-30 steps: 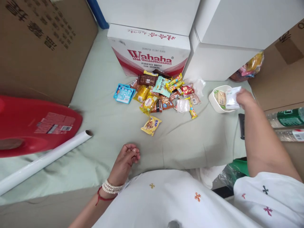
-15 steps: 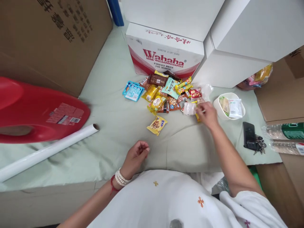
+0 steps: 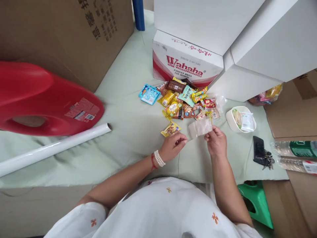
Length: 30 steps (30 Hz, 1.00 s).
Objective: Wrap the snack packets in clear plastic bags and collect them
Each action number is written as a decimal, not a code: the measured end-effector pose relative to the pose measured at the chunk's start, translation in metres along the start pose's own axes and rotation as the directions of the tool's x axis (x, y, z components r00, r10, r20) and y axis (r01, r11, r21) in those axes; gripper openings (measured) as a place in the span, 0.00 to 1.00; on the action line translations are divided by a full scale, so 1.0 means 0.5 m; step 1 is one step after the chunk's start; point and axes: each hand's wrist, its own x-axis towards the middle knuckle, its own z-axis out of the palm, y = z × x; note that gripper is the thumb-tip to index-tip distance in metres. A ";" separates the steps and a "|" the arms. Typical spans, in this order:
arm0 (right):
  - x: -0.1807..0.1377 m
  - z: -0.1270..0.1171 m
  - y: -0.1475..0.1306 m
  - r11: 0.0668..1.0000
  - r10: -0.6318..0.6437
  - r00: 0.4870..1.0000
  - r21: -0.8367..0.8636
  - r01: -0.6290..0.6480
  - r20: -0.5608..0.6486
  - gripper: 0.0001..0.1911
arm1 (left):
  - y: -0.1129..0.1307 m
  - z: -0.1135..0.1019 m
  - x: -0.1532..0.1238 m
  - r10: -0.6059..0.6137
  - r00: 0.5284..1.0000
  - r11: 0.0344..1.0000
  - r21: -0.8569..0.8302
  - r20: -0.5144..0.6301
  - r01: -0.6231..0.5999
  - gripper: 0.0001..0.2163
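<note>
Both hands are raised over the pale green cloth [image 3: 128, 132]. My right hand [image 3: 217, 141] pinches the right edge of a translucent whitish snack packet [image 3: 199, 127]. My left hand [image 3: 173, 145], with a bead bracelet at the wrist, has its fingers curled at the packet's left end, and whether they touch it is unclear. Just beyond lies a pile of several coloured snack packets [image 3: 184, 100], with a yellow cookie packet [image 3: 170, 129] lying apart, close to my left hand. A white bowl [image 3: 230, 121] to the right holds two packets.
A Wahaha carton [image 3: 184, 61] and white boxes [image 3: 250, 49] stand behind the pile. At left are a red plastic stool [image 3: 44, 99], a white paper roll [image 3: 54, 148] and a brown carton [image 3: 74, 36]. A phone with keys [image 3: 260, 152], bottles [image 3: 297, 150] and a green stool [image 3: 257, 201] are at right.
My right hand left a packet in the bowl, went to the pile and lifted the whitish packet toward me. My left hand rose from the cloth to meet it.
</note>
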 end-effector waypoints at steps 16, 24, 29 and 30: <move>-0.112 0.068 0.030 0.970 0.236 0.963 0.034 -0.243 0.130 0.19 | -0.050 -0.001 0.019 -0.116 0.992 0.940 -0.317 0.058 0.129 0.17; -0.126 0.064 0.017 0.965 0.191 0.979 0.170 -0.201 0.072 0.18 | -0.054 0.001 0.028 -0.265 0.964 0.815 -0.535 -0.005 0.221 0.20; -0.140 0.031 0.021 0.893 0.309 0.951 0.339 -0.294 0.011 0.20 | -0.053 -0.023 0.053 -0.368 0.927 0.680 -0.700 -0.068 0.218 0.20; -0.147 0.021 0.026 0.902 0.336 0.942 0.280 -0.328 0.021 0.20 | -0.050 -0.027 0.056 -0.371 0.926 0.669 -0.713 -0.073 0.212 0.20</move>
